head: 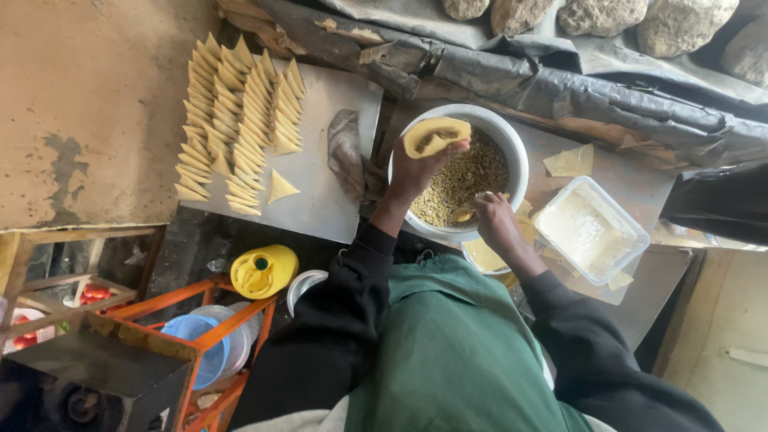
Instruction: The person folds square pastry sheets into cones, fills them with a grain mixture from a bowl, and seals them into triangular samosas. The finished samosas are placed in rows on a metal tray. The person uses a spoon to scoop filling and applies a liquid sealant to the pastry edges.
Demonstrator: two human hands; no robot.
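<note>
Left edge, lower corner: orange metal rack (pixel 192 320) holding a blue basin (pixel 192 340); beside it a yellow jug (pixel 262 270) with a green cap.

Left half of the worktop: pale board (pixel 328 144) carrying folded pastry triangles (pixel 236 120) in close rows along its far left corner, with one triangle lying apart nearer the middle. A crumpled grey cloth (pixel 346 152) lies at the board's right edge.

Centre: white bowl (pixel 512 148), round, well filled with a greenish-brown minced filling (pixel 472 176). The left hand (pixel 416 172) is raised over the bowl's left rim, fingers closed around a pastry cone (pixel 436 136), open mouth up, some filling seemingly inside. The right hand (pixel 494 224) is inside the bowl at its near rim, fingers closed on what looks like a spoon (pixel 468 212) in the filling; the utensil is partly hidden.

Step judged in hand: loading the cone. The next move would call for a level scoop carried to the cone's mouth, cone kept upright.

Right of the bowl: clear rectangular tub (pixel 592 232) holding a pale, creamy paste. A loose pastry sheet (pixel 570 162) lies behind it, and more sheets (pixel 484 256) lie under the right wrist.

Far edge: dark tarpaulin (pixel 560 88) weighted with stones (pixel 608 16).
</note>
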